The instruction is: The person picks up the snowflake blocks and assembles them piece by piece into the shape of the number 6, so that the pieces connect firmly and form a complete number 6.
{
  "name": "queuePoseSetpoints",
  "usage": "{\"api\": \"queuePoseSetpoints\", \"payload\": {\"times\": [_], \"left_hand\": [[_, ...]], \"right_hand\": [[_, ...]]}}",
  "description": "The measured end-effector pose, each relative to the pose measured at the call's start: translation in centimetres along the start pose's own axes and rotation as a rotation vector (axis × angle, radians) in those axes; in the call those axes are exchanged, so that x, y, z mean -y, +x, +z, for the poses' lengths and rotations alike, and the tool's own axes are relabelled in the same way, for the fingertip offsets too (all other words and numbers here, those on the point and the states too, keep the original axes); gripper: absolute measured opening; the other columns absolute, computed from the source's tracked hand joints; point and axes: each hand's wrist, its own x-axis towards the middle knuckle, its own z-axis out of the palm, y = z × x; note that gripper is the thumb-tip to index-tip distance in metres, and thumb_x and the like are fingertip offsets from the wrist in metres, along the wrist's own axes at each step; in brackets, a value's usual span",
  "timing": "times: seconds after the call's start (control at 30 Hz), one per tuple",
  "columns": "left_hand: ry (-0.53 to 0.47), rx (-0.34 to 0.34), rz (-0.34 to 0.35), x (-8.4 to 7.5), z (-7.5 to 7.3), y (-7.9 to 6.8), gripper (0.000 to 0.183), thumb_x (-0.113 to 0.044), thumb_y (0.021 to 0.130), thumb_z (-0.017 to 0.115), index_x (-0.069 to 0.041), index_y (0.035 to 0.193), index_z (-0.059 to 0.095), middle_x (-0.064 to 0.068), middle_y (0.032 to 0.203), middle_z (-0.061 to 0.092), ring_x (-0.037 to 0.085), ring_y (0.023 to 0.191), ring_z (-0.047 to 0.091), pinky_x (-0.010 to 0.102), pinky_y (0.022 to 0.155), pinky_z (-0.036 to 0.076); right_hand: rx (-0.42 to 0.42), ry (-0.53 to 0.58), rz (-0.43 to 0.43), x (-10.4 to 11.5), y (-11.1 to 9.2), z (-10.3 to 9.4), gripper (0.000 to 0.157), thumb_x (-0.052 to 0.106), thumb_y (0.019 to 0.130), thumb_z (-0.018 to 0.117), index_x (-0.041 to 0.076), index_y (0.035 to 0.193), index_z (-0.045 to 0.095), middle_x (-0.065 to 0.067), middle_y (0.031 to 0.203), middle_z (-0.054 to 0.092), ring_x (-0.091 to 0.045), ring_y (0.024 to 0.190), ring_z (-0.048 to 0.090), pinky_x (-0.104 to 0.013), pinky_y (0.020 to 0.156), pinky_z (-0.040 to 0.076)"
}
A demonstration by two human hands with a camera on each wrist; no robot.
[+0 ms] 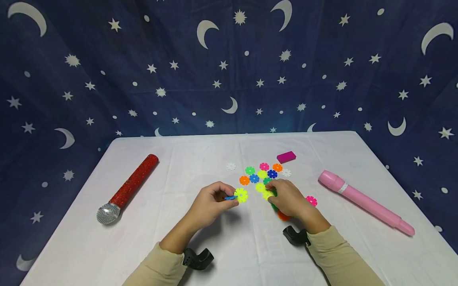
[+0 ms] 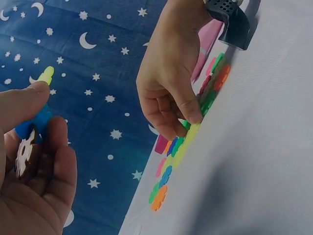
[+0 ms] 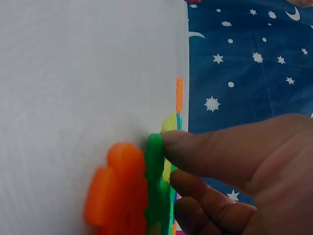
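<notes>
My left hand [image 1: 211, 204] pinches a blue notched plastic disc [image 1: 230, 198], with a yellow notched disc [image 1: 241, 195] joined at its edge, above the table. In the left wrist view, a brown-and-white piece [image 2: 25, 155] also lies within the curled fingers. My right hand [image 1: 288, 198] reaches down among several loose discs, its thumb touching a green disc [image 3: 155, 152] beside yellow ones. Whether its fingertips grip a disc is unclear. An orange disc [image 1: 283, 215] shows partly under the palm, and a pink disc [image 1: 311, 201] lies by the wrist.
Beyond the hands, more discs lie flat, among them an orange disc [image 1: 244, 180] and a white disc [image 1: 231, 167]. A magenta block [image 1: 286, 157] is behind them. A red glittery microphone [image 1: 134, 180] lies left, and a pink marker-shaped object [image 1: 368, 202] right, on the white tablecloth [image 1: 171, 167].
</notes>
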Motion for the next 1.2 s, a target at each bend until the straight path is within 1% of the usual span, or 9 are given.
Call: {"api": "queuePoseSetpoints", "payload": {"times": [0.13, 0.23, 0.33, 0.4, 0.6, 0.7, 0.87, 1.03, 1.2], "left_hand": [[-0.010, 0.021, -0.003, -0.1, 0.1, 0.0, 0.020, -0.002, 0.086, 0.076, 0.000, 0.096, 0.060, 0.009, 0.106, 0.065, 0.021, 0.092, 0.064, 0.026, 0.079, 0.053], [-0.003, 0.036, 0.005, -0.1, 0.1, 0.0, 0.027, -0.002, 0.088, 0.074, -0.001, 0.111, 0.059, 0.008, 0.105, 0.063, 0.020, 0.096, 0.064, 0.026, 0.085, 0.052], [0.044, 0.045, 0.026, -0.2, 0.1, 0.0, 0.040, -0.005, 0.091, 0.072, -0.003, 0.128, 0.059, 0.006, 0.103, 0.060, 0.020, 0.094, 0.060, 0.026, 0.083, 0.049], [0.084, 0.050, 0.039, -0.3, 0.0, -0.1, 0.044, -0.007, 0.092, 0.071, -0.005, 0.134, 0.059, 0.005, 0.102, 0.058, 0.020, 0.092, 0.056, 0.025, 0.079, 0.048], [0.136, 0.046, 0.029, -0.2, 0.0, -0.1, 0.040, -0.010, 0.094, 0.069, -0.006, 0.133, 0.063, 0.004, 0.102, 0.058, 0.020, 0.091, 0.054, 0.026, 0.079, 0.047], [0.148, 0.014, 0.018, -0.2, 0.0, -0.1, 0.040, -0.009, 0.093, 0.069, -0.006, 0.132, 0.063, 0.004, 0.103, 0.061, 0.019, 0.093, 0.056, 0.030, 0.082, 0.049], [0.176, -0.030, 0.029, -0.2, 0.2, -0.1, 0.038, -0.009, 0.093, 0.070, -0.006, 0.131, 0.064, 0.003, 0.099, 0.062, 0.017, 0.089, 0.058, 0.030, 0.081, 0.051], [0.205, -0.018, 0.059, -0.1, 0.3, -0.2, 0.036, -0.008, 0.092, 0.071, -0.004, 0.127, 0.067, 0.003, 0.104, 0.066, 0.017, 0.090, 0.061, 0.028, 0.079, 0.053], [0.260, -0.011, 0.137, -0.2, 0.4, -0.2, 0.036, -0.005, 0.090, 0.072, -0.002, 0.125, 0.068, 0.000, 0.103, 0.068, 0.016, 0.092, 0.063, 0.029, 0.077, 0.055]], "right_hand": [[-0.003, 0.001, -0.007, 0.0, 0.0, 0.0, 0.034, 0.006, 0.089, 0.071, -0.002, 0.122, 0.066, -0.016, 0.122, 0.064, -0.038, 0.119, 0.054, -0.054, 0.104, 0.041], [0.005, 0.018, -0.021, -0.1, 0.0, 0.0, 0.033, 0.005, 0.089, 0.070, -0.002, 0.122, 0.066, -0.015, 0.120, 0.064, -0.037, 0.119, 0.055, -0.053, 0.104, 0.041], [0.017, 0.039, -0.029, -0.1, 0.0, 0.0, 0.035, 0.004, 0.089, 0.070, -0.003, 0.124, 0.065, -0.015, 0.121, 0.063, -0.036, 0.118, 0.055, -0.053, 0.103, 0.042], [0.021, 0.051, -0.028, -0.1, 0.0, 0.0, 0.036, 0.004, 0.089, 0.070, -0.002, 0.124, 0.065, -0.014, 0.118, 0.062, -0.034, 0.114, 0.056, -0.052, 0.102, 0.044], [0.023, 0.134, -0.059, -0.1, -0.1, -0.5, 0.019, 0.004, 0.091, 0.070, 0.003, 0.110, 0.067, -0.002, 0.090, 0.055, -0.020, 0.085, 0.053, -0.037, 0.080, 0.050], [0.010, 0.178, -0.107, 0.1, -0.3, -0.8, 0.013, 0.007, 0.092, 0.072, 0.007, 0.104, 0.067, 0.002, 0.084, 0.054, -0.017, 0.081, 0.052, -0.032, 0.075, 0.049], [-0.106, 0.264, -0.254, 1.7, -1.3, -1.5, 0.011, 0.012, 0.088, 0.077, 0.011, 0.096, 0.070, 0.008, 0.083, 0.062, -0.013, 0.080, 0.059, -0.030, 0.075, 0.053], [-0.254, 0.345, -0.423, 3.5, -2.4, -1.7, 0.012, 0.006, 0.084, 0.080, 0.012, 0.091, 0.072, 0.011, 0.083, 0.067, -0.009, 0.076, 0.063, -0.030, 0.072, 0.056], [-0.313, 0.351, -0.496, 4.4, -2.9, -1.5, 0.016, -0.001, 0.081, 0.080, 0.010, 0.091, 0.073, 0.009, 0.086, 0.069, -0.007, 0.078, 0.064, -0.030, 0.072, 0.058]]}}
